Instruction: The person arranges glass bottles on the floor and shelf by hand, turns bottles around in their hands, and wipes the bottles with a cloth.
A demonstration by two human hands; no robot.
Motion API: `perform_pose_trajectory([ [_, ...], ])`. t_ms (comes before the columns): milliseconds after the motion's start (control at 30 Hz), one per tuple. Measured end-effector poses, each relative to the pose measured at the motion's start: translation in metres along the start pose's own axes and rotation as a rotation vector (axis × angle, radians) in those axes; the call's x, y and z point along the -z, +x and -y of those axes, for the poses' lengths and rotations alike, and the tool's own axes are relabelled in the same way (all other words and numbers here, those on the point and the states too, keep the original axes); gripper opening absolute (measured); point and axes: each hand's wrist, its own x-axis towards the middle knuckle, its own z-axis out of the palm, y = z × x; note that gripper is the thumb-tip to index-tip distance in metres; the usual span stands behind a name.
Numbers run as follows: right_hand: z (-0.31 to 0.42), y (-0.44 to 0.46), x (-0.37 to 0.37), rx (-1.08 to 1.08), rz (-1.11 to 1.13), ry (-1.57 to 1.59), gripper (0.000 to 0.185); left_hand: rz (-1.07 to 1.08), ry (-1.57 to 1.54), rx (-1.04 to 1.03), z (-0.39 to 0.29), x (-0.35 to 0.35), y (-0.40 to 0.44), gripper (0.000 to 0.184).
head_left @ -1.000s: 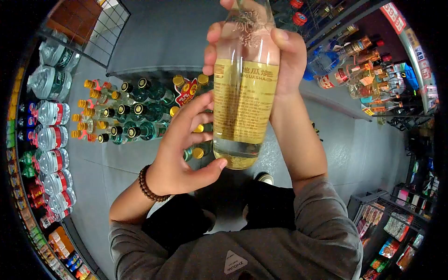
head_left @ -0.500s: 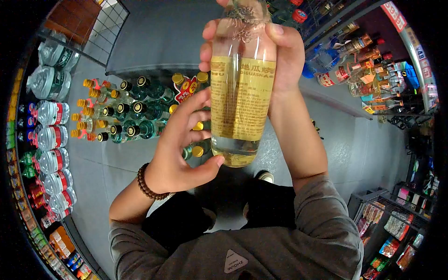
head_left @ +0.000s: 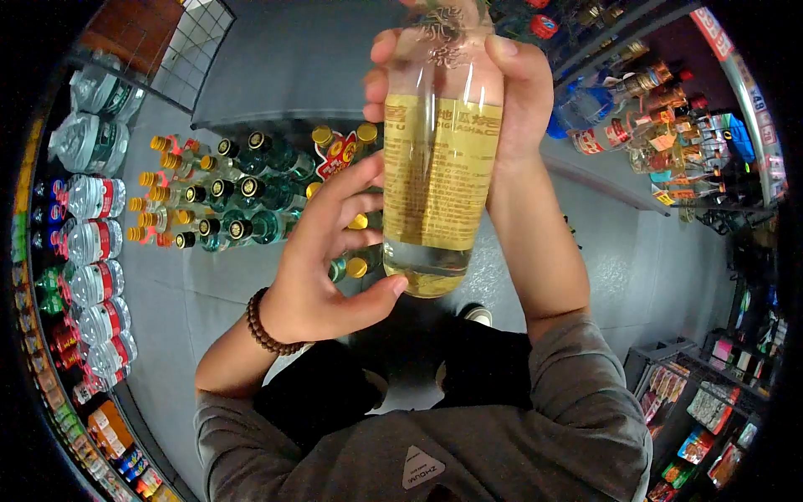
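Note:
A clear glass liquor bottle (head_left: 439, 180) with a yellow printed label and raised lettering on its shoulder is held up in front of me. Its top runs past the upper edge of the view. My right hand (head_left: 519, 96) wraps round the shoulder from behind, thumb on the right side and fingertips showing on the left. Lower down, my left hand (head_left: 326, 251) cups the bottle's left side, fingers at its edge and thumb against the base. A brown bead bracelet (head_left: 266, 325) circles my left wrist.
Several green and clear bottles (head_left: 242, 188) with black or yellow caps stand on the floor to the left. Packs of large water bottles (head_left: 96, 243) line the far left. Liquor bottles (head_left: 652, 125) fill a shelf at right, and packaged goods (head_left: 698, 435) sit on a lower rack.
The bottle and my right hand have shifted slightly right and up, and the bottle has turned a little about its length. My left hand stays at its lower side.

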Motion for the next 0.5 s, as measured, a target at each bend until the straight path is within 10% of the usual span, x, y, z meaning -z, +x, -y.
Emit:
perform_pose_trajectory([
  [500,-0.001,0.002,0.02,-0.023,0.07,0.088,0.066,-0.01,-0.005,0.017,0.002,0.001,0.0,0.088],
])
